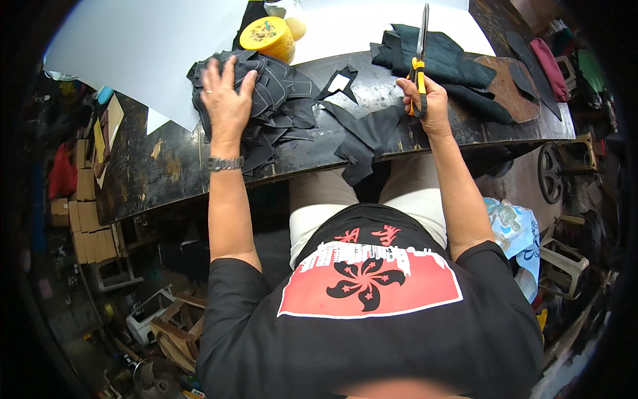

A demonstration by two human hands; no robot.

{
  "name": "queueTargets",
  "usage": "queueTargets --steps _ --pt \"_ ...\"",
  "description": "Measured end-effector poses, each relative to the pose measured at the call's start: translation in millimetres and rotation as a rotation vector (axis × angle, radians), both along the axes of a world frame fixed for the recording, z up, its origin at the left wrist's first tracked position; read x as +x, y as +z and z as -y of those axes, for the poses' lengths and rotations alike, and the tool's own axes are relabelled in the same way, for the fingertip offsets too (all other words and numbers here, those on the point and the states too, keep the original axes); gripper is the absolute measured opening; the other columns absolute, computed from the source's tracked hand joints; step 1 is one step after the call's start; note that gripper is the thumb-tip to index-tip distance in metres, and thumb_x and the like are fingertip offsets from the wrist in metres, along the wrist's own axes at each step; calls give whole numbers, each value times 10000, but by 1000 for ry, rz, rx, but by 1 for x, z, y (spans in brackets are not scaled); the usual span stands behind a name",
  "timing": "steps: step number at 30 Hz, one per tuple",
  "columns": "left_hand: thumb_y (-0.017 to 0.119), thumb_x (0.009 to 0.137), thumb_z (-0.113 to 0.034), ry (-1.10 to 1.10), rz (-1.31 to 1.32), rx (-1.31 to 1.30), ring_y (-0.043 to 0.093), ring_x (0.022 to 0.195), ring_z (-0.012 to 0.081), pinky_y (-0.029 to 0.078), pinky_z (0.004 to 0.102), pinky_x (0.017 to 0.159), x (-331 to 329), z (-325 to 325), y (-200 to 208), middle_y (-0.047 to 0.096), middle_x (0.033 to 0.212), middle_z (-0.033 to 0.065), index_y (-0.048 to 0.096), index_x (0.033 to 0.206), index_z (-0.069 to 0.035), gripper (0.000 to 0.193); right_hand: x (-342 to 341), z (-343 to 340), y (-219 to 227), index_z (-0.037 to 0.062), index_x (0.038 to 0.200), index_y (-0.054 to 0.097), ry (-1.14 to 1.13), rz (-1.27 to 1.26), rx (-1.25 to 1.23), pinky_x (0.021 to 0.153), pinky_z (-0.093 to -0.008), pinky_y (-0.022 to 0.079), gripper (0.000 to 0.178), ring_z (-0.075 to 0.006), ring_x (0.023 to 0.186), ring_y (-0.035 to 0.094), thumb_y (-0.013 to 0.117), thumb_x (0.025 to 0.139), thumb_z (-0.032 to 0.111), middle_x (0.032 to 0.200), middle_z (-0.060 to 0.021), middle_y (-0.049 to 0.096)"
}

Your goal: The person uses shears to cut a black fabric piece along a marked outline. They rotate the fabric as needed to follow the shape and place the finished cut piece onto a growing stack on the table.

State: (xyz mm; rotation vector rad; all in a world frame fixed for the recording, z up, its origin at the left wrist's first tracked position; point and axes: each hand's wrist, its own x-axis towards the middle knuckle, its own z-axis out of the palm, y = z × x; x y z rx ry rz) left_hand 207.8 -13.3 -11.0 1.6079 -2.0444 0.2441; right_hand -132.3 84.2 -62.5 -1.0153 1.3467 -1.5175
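Note:
My left hand rests with spread fingers on a heap of black cut pieces whose edges carry pale outlines. In my right hand is a pair of scissors, gripped by its yellow and black handles with the blades pointing away from me. Between my hands, a black scrap hangs partly over the table's near edge. A smaller black piece with a white patch lies farther back. Beyond the scissors sits a folded stack of dark material, which looks like leather or fabric.
The worn black table bears large white sheets at the back. A yellow round container stands behind the heap. At the right lie a brown board and a red roll. Stools and boxes stand below.

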Motion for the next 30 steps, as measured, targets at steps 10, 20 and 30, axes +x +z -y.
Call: queueTargets --steps 10,20,30 --pt "505 916 -554 125 -51 -29 243 1386 430 183 629 1079 -4 -10 -10 311 1475 239 438 1398 -103 663 1 2 -1 58 843 662 -4 -20 -34 463 -153 436 299 -12 520 526 803 778 312 626 47 559" --pt "741 673 -619 -601 83 329 100 1418 461 136 629 1106 -117 -108 -25 164 1536 208 433 1417 -204 906 1 0 -1 59 814 670 -2 -45 -30 469 -146 421 293 -8 533 524 808 772 314 624 49 556" --pt "662 778 -578 -571 60 200 263 1349 451 221 535 1108 -137 -71 -54 314 1446 258 439 1401 -148 789 -1 0 1 42 845 673 3 -8 -33 477 -154 437 306 -19 554 546 798 785 314 631 39 566"
